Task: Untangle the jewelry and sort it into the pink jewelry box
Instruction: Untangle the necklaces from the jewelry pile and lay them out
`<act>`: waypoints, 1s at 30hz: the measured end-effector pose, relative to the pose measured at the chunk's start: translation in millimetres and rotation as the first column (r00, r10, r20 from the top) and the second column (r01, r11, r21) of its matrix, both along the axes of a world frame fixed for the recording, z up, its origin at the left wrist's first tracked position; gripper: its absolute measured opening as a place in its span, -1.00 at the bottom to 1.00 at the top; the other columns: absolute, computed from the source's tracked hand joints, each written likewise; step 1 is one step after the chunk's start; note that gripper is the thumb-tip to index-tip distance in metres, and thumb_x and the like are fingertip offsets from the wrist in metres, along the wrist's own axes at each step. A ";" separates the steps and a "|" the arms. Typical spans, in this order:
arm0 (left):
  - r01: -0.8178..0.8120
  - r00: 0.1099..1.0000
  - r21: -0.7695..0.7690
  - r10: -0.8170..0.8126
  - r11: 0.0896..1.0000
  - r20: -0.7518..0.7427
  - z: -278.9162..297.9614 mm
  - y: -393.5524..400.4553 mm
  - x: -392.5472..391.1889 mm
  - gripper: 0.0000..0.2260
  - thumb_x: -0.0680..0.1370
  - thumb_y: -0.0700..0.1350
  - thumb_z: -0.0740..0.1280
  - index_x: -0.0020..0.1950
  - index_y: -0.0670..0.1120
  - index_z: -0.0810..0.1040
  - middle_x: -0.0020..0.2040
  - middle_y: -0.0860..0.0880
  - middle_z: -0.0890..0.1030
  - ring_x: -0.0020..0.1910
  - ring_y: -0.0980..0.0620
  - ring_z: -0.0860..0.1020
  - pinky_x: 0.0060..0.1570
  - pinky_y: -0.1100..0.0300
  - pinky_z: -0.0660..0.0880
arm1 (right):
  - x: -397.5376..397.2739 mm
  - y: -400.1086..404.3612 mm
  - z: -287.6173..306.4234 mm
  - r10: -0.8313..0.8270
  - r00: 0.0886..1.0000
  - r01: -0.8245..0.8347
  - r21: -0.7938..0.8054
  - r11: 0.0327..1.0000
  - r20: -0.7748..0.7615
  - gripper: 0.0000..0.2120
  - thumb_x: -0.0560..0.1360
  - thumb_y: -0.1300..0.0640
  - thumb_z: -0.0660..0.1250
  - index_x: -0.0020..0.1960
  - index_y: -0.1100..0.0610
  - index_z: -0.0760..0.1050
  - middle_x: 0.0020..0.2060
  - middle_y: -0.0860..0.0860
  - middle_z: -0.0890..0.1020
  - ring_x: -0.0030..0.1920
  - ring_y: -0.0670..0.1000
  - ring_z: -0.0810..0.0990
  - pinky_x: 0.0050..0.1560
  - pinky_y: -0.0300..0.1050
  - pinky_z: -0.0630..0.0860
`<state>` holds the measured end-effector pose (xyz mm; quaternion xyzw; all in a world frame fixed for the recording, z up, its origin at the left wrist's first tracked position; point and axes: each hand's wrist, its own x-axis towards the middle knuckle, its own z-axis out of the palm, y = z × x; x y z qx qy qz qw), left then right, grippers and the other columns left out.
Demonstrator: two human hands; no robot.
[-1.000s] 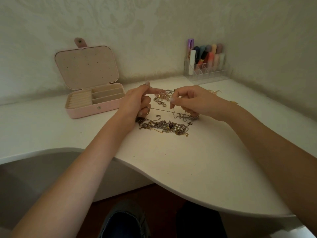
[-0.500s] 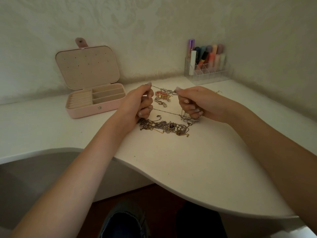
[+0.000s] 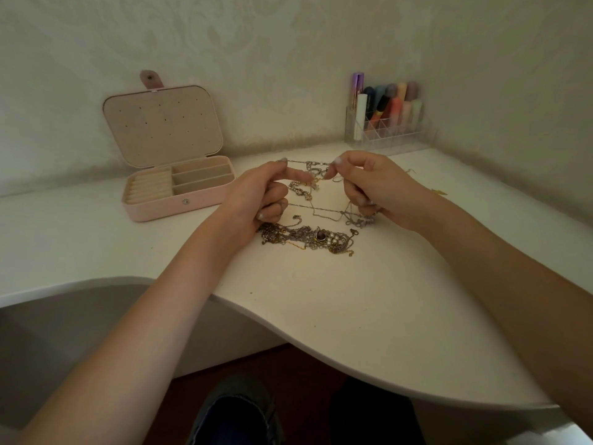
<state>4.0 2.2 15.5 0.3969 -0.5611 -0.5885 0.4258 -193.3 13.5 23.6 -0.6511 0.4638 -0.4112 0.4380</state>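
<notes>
Both hands hovered over the white table [image 3: 353, 316]. The left hand [image 3: 256, 197] and right hand [image 3: 375, 187] each pinched a thin chain [image 3: 324, 209] in curled fingers, stretching it between them. The tangled jewelry [image 3: 308, 237] lay on the table just below. The pink box [image 3: 173, 175] stood open, left of the hands.

- The jewelry box [image 3: 179, 191] sits on the counter [image 3: 369, 316] to my left, lid up against the wall behind it.
- The organizer [image 3: 385, 130] stands at the back right corner of the counter.
- My left hand [image 3: 256, 197] and right hand [image 3: 378, 187] are side by side between them, a thin chain [image 3: 308, 162] strung from one to the other.
- The tangled pile [image 3: 308, 237] lies just in front of my hands.
</notes>
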 end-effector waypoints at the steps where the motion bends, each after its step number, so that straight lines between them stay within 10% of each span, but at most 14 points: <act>1: -0.002 1.000 0.003 0.002 1.000 -0.002 -0.2 -0.4 0.3 -0.63 0.64 -0.02 0.09 -0.07 -0.16 0.64 -0.61 0.08 0.08 -0.63 0.13 0.08 -0.57 0.30 0.03 | 0.7 0.3 1.3 0.002 0.999 -0.003 0.020 1.000 0.036 -0.75 0.62 0.01 0.16 -0.09 0.09 0.54 -0.58 -0.05 0.31 -0.55 -0.09 0.16 -0.56 -0.28 0.12; 9: 0.009 0.999 0.079 -0.005 0.997 -0.051 2.4 -0.6 1.2 -0.52 0.64 0.00 0.07 -0.31 -0.08 0.66 -0.64 0.08 0.10 -0.68 0.16 0.09 -0.62 0.34 0.05 | 1.1 5.6 9.5 0.088 0.996 -0.091 0.092 0.992 0.033 -0.75 0.59 0.05 0.21 -0.09 0.09 0.63 -0.59 -0.10 0.17 -0.55 -0.10 0.08 -0.54 -0.25 0.03; 22: 0.037 0.999 0.070 -0.034 0.997 -0.038 2.0 0.0 1.3 -0.60 0.65 0.06 0.04 -0.02 -0.07 0.62 -0.60 0.08 0.09 -0.66 0.15 0.09 -0.58 0.31 0.07 | 7.5 11.0 9.8 0.165 0.954 -0.126 0.168 0.978 -0.249 -0.70 0.59 -0.12 0.15 0.23 -0.09 0.53 -0.58 -0.11 0.19 -0.53 -0.09 0.10 -0.49 -0.18 0.05; 30: -0.046 0.997 0.074 0.050 0.996 -0.058 3.7 0.8 -2.1 -0.73 0.58 0.11 0.19 -0.21 -0.03 0.42 -0.61 0.08 0.11 -0.65 0.13 0.10 -0.59 0.30 0.07 | 9.3 9.9 5.1 0.221 0.967 -0.191 0.214 0.958 -0.128 -0.70 0.64 -0.08 0.05 0.27 -0.12 0.46 -0.57 -0.11 0.16 -0.52 -0.10 0.08 -0.55 -0.24 0.03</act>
